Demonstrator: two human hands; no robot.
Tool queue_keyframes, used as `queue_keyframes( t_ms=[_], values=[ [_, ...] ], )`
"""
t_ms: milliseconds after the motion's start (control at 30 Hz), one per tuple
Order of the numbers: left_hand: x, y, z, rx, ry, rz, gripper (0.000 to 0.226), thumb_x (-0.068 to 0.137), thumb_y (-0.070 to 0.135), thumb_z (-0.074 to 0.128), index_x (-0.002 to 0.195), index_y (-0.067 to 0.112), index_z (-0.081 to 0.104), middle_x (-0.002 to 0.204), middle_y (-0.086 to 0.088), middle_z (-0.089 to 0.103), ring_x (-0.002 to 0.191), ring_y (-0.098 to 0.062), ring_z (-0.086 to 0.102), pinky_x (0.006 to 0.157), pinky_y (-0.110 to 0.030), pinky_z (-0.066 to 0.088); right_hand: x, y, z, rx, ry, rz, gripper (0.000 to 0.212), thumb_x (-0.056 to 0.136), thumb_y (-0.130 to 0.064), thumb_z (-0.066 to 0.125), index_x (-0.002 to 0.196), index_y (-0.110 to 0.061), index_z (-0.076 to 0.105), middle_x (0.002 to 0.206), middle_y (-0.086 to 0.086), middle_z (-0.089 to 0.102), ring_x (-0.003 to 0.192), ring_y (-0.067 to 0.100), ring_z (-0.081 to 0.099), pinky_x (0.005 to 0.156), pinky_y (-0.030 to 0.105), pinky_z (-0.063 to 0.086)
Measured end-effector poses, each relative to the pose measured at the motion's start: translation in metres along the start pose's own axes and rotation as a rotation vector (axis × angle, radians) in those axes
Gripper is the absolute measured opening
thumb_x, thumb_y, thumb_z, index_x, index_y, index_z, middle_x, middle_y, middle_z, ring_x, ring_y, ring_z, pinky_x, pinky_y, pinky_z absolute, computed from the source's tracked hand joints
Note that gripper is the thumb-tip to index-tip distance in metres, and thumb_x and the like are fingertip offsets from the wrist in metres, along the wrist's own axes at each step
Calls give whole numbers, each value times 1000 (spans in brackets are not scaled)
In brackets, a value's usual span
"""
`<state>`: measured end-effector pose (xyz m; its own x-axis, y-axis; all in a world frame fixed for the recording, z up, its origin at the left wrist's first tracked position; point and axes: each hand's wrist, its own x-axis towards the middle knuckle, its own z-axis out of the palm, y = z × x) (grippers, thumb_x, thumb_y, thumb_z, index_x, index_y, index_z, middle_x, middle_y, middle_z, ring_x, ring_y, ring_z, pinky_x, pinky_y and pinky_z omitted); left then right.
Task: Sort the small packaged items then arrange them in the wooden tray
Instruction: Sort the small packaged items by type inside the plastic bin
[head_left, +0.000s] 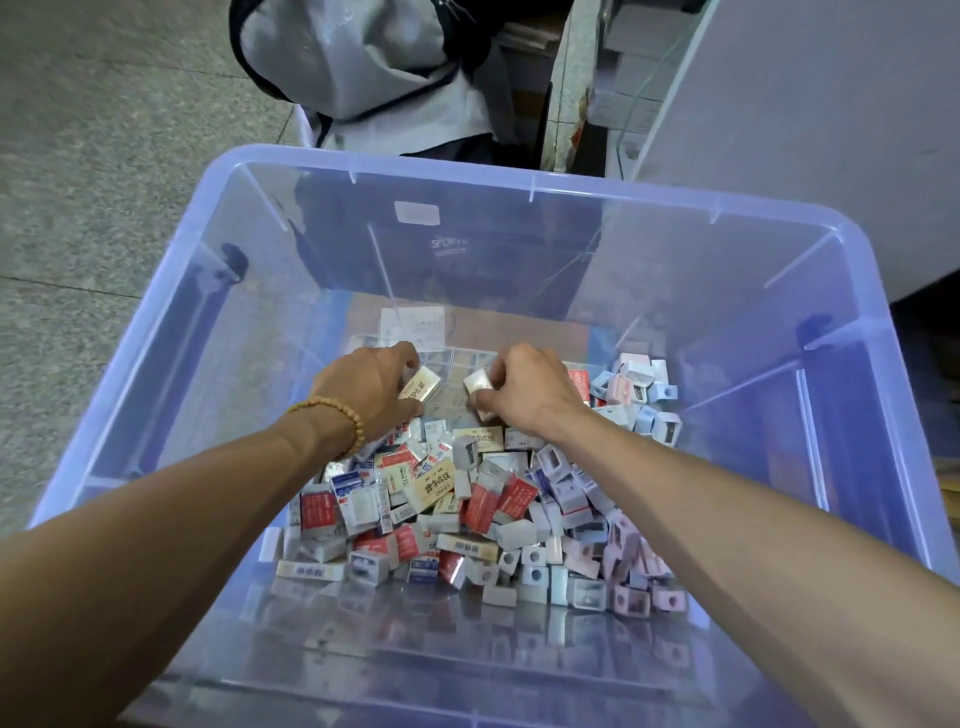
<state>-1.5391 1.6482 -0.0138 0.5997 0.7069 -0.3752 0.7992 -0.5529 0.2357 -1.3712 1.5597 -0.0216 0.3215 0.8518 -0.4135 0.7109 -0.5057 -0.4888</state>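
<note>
Both my arms reach down into a large clear blue plastic bin (530, 182). A heap of small packaged items (467, 499) covers its floor: red, cream, white, blue and pink boxes. My left hand (369, 392), with a bead bracelet at the wrist, grips a cream packet (423, 387) with printed characters. My right hand (524, 395) pinches a small white packet (478, 383). Both hands hover over the far bare part of the bin floor, beyond the heap. No wooden tray can be seen.
A paper slip (413, 327) lies on the bin floor beyond my hands. A grey and black backpack (358, 62) stands on the floor behind the bin. A white cabinet panel (831, 130) rises at the right. Speckled floor (104, 156) lies at the left.
</note>
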Motion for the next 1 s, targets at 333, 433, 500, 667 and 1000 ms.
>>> queue_keyframes(
  t_ms=[333,433,500,667,1000],
  values=[
    [10,-4,-1,-5,8,-58,40,76,50,75,103,24,60,97,-3,66,84,-23,62,75,-37,55,15,-24,0,-125,-111,-67,27,94,-32,62,78,-11,69,74,3,63,79,27,61,67,30,43],
    [7,-2,-11,26,17,-39,18,77,28,74,83,25,57,88,1,67,79,-20,62,67,-32,54,1,-16,-10,-253,-297,-185,11,88,-20,65,95,-16,72,92,1,71,86,22,66,75,32,54],
    [2,1,-16,-34,-54,-2,21,74,11,73,68,24,57,76,5,66,73,-15,63,62,-26,53,-9,-10,-8,-303,-417,-201,18,86,-18,68,103,-13,69,102,2,70,89,21,67,77,35,58],
    [-11,2,-14,33,-229,135,32,78,7,74,107,19,71,100,4,69,90,-14,61,84,-27,54,-21,-3,-5,-296,-332,-184,10,85,-12,69,94,-16,67,95,0,65,87,19,60,71,29,44],
    [-10,3,-14,51,-364,117,42,84,3,64,123,19,64,114,0,66,103,-17,60,92,-25,50,15,1,-4,23,26,138,10,86,-14,70,84,-6,74,87,12,72,85,29,68,68,34,54]
  ],
)
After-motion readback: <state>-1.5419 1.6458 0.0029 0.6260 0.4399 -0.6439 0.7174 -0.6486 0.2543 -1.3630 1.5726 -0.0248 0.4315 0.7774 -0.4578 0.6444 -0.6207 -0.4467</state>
